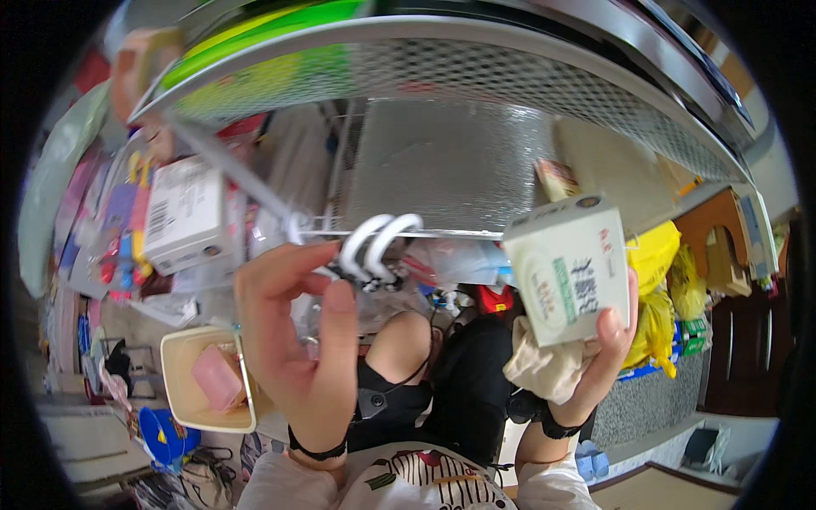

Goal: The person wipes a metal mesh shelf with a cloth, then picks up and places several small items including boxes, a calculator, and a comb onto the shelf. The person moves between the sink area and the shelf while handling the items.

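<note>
In my right hand (609, 347) is a small white cardboard box (567, 274) with green and dark print, its front tilted toward me. A crumpled cream cloth (551, 363) is bunched between the box and my palm. My left hand (299, 331) is raised, its thumb and index fingertip close beside a pair of white curved hooks (382, 248). Whether the fingers pinch the base of these hooks is unclear. Just behind them runs the front edge of a white wire rack, whose shelf carries a silver foil sheet (446, 166).
A mesh basket rim (446, 29) arches overhead, close to my hands. Another white box (185, 213) stands left among toys. Below it is a cream bin (169, 376) holding a pink container. A blue bucket (166, 437) stands lower left; yellow plastic bags (650, 319) are at right.
</note>
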Action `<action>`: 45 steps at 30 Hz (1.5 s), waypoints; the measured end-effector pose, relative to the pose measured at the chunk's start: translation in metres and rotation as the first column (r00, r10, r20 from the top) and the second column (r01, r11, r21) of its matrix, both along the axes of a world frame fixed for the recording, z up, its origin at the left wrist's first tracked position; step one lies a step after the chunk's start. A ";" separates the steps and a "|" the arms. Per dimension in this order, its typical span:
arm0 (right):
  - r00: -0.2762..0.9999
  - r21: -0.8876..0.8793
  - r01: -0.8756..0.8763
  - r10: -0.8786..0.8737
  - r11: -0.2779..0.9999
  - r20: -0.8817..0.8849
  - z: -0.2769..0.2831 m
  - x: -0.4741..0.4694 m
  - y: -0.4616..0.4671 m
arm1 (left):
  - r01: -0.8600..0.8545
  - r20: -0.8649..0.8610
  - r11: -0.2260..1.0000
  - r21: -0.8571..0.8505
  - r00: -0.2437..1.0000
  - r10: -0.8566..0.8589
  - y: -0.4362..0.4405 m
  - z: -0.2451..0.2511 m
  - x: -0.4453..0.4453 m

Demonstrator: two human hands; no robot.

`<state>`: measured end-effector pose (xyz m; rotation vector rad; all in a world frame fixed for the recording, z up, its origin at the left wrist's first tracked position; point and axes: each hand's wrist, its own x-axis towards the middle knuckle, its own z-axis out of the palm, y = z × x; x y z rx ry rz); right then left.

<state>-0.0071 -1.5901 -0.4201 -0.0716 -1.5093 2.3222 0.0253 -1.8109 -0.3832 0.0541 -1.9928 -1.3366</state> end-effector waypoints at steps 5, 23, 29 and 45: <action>0.905 0.396 -0.322 0.402 0.860 -0.136 0.012 0.008 -0.049 | -0.161 0.026 0.951 0.265 0.987 0.160 -0.040 -0.007 0.027; 0.831 -0.007 -0.555 0.555 0.832 0.044 0.044 0.010 -0.157 | -0.381 -0.397 0.925 0.010 0.847 0.353 -0.106 -0.025 0.032; 0.775 0.111 -0.629 0.632 0.769 0.011 0.042 0.019 -0.159 | 0.339 -0.222 0.858 0.387 0.937 -0.270 -0.086 -0.011 0.055; 0.791 0.805 0.007 0.489 0.593 -0.368 0.063 -0.009 -0.203 | 0.035 -0.101 0.805 0.592 0.994 0.031 -0.121 -0.014 0.087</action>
